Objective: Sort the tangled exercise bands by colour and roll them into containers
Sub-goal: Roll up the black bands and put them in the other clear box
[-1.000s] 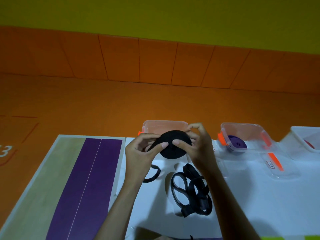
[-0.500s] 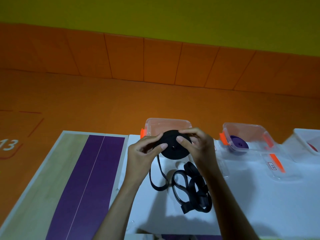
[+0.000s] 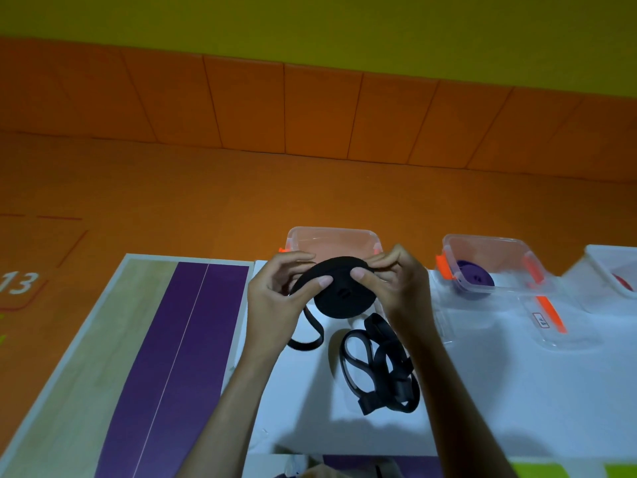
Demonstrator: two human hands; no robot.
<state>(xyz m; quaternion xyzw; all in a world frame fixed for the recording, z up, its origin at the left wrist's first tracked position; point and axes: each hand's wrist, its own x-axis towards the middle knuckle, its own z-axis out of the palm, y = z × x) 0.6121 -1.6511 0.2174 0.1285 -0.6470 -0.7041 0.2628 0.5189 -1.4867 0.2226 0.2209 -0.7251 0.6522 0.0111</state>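
Note:
A black band roll (image 3: 343, 293) hangs above the white table, held between both hands. My left hand (image 3: 275, 298) grips its left edge, thumb on top. My right hand (image 3: 396, 288) pinches its right edge. A loose black tail (image 3: 310, 336) drops from the roll onto the table. A tangle of black bands (image 3: 382, 367) lies just below the roll. Behind the roll stands an open clear container (image 3: 332, 236) with orange clips. To the right, a second clear container (image 3: 496, 267) holds a rolled purple band (image 3: 474, 279).
A third container (image 3: 606, 267) with something red inside sits at the far right edge. A clear lid with an orange clip (image 3: 551, 319) lies in front of the purple one. A purple-striped wooden board (image 3: 165, 357) covers the table's left side. The orange floor lies beyond.
The roll has stayed between both hands and tilted flatter. The loose tail has grown shorter and curls closer to my left wrist. The camera has shifted slightly.

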